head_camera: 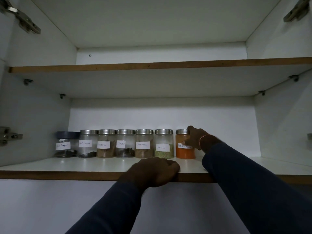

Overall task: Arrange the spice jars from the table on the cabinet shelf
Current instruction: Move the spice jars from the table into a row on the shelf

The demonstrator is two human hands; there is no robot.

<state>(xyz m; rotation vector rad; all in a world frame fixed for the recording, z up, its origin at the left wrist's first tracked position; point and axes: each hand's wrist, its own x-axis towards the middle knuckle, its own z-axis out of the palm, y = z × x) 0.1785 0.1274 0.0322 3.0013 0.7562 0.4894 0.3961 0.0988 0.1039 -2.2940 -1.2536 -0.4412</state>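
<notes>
Right hand [195, 141] grip round orange jar [184, 153] labelled "Red chilli" — left hand [152, 171] grip clasping shelf [50, 164] edge, "Fennel" jar [164, 146] beside.

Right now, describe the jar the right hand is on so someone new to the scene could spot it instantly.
Look at the cabinet's lower shelf, where seven jars stand in a row. Go to the row's right end: the red chilli jar is last, beside the fennel jar, with the right hand gripping it. It alone holds bright orange powder.
</notes>
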